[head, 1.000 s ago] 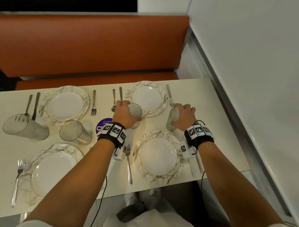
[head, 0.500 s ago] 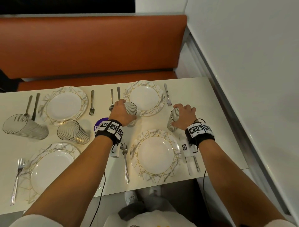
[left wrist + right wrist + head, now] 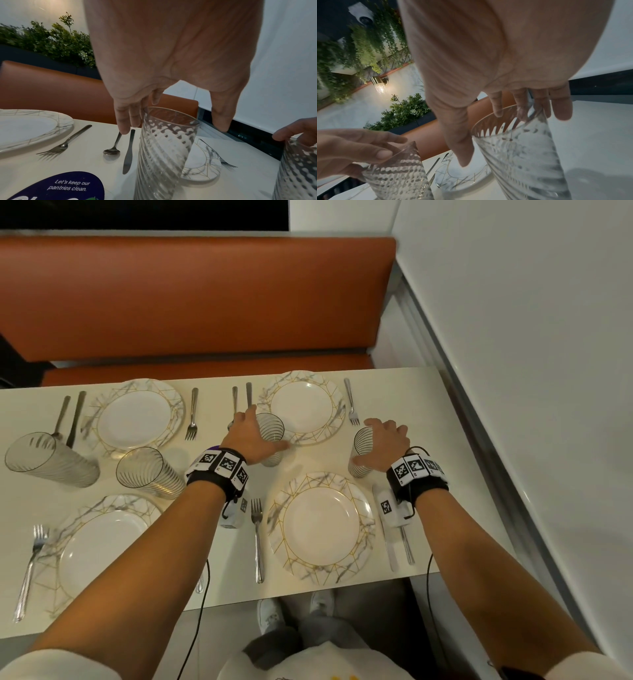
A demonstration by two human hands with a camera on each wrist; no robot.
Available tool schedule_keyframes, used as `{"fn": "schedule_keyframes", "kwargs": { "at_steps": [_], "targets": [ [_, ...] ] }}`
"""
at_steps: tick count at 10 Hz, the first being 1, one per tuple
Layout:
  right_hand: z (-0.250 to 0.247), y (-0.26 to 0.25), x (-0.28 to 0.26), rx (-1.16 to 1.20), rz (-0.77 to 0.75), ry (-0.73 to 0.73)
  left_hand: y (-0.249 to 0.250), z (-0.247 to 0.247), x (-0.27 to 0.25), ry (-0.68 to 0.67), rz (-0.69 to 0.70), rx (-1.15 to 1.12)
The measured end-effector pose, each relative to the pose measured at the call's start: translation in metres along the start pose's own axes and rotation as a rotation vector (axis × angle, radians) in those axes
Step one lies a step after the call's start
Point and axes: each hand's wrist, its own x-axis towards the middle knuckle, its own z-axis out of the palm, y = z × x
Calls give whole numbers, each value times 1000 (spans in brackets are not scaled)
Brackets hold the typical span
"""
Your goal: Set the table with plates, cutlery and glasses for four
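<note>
Two ribbed clear glasses stand upright on the white table. The left glass is by the near rim of the far right plate. My left hand hovers over it, fingers straight beside its rim and thumb held apart. The right glass stands beyond the near right plate. Over it my right hand is spread, with straight fingers at the rim and the thumb alongside.
Two more plates and two more glasses sit on the left half. Forks, knives and spoons lie beside the plates, such as a fork. An orange bench runs behind; a white wall is to the right.
Both hands have loosened from a closed grip round the glasses; fingers and thumbs are now straightened and spread. The glasses stay standing where they were.
</note>
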Motion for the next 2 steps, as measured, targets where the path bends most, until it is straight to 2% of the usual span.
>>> {"fn": "schedule_keyframes", "kwargs": {
  "at_steps": [1, 2],
  "targets": [
    [-3, -1, -1, 2, -51, 114, 0, -3, -10, 18, 8, -16],
    [-7, -5, 3, 54, -91, 148, -5, -7, -21, 61, 6, -74]
  ]
}}
